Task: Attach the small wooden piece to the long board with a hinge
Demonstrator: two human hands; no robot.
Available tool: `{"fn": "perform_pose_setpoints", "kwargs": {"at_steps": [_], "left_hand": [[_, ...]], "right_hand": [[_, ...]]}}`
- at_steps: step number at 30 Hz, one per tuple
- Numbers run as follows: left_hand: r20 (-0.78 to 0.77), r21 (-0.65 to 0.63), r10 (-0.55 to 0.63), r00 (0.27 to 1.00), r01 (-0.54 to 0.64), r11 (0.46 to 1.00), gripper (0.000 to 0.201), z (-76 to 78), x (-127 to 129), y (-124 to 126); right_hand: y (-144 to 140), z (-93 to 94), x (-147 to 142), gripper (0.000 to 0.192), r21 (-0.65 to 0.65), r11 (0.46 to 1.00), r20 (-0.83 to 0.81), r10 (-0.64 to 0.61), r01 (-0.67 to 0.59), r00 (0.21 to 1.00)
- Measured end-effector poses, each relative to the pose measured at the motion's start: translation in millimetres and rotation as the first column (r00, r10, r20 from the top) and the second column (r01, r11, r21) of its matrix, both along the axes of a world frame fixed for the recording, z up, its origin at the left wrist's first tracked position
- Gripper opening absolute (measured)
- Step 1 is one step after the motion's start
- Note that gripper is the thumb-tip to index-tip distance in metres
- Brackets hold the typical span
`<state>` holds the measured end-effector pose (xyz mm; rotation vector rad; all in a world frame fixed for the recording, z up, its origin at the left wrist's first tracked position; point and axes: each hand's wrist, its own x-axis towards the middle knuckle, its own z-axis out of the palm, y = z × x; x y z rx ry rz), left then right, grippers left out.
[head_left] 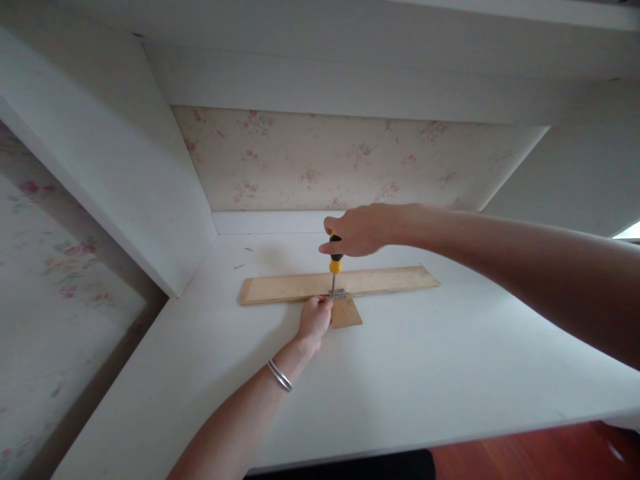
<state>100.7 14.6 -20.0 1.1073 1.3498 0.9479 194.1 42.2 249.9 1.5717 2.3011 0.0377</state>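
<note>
- Gripping the screwdriver, the right hand is reaching in from the right; its fingers are wrapping around the black part of the handle, and the yellow end is showing below them; the shaft is pointing down, nearly upright, and ending at the left part of the metal hinge.
- The left hand is resting just beside that spot; its thumb and fingers are bunching near the screwdriver's lower end; whether they are pinching anything I cannot tell.
- The hinge is lying where the long wooden strip and the short wooden piece are meeting; the strip is running crosswise, and the short piece is jutting out toward the person.
- Both pieces are lying on the white surface; two slender bits are lying beyond the strip's left part, apart from each other.
- A silvery bracelet is circling the left wrist; flowered wallpaper is showing behind.
</note>
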Motion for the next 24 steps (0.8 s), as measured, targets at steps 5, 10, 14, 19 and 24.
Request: {"fn": "perform_pose_setpoints", "kwargs": {"at_steps": [5, 10, 14, 19, 24], "left_hand": [[-0.012, -0.001, 0.005, 1.000, -0.005, 1.000, 0.020, -0.1, 0.2, 0.6], [0.029, -0.028, 0.014, 0.999, -0.013, 1.000, 0.020, 1.7, -0.1, -0.1], [0.025, -0.026, 0.024, 0.999, -0.023, 0.999, 0.017, 3.1, 0.0, -0.8], [0.038, -0.029, 0.006, 0.999, -0.005, 1.000, 0.019, 1.4, 0.5, -0.9], [0.056, -0.028, -0.008, 0.998, 0.009, 1.000, 0.020, -0.8, 0.1, -0.1]], "right_hand": [[1.0, 0.1, 3.2, 0.058, -0.061, 0.997, 0.003, 0.056, -0.055, 0.998], [1.0, -1.0, 9.1, 0.067, -0.061, 0.998, -0.072, 0.026, -0.030, 0.997], [1.0, 0.4, 10.9, 0.057, -0.106, 0.991, -0.050, 0.073, -0.078, 0.996], [2.7, -0.8, 10.5, 0.065, -0.007, 1.000, 0.013, 0.020, -0.020, 1.000], [1.9, -5.9, 11.3, 0.059, -0.024, 0.998, -0.005, 0.051, -0.052, 0.999]]}}
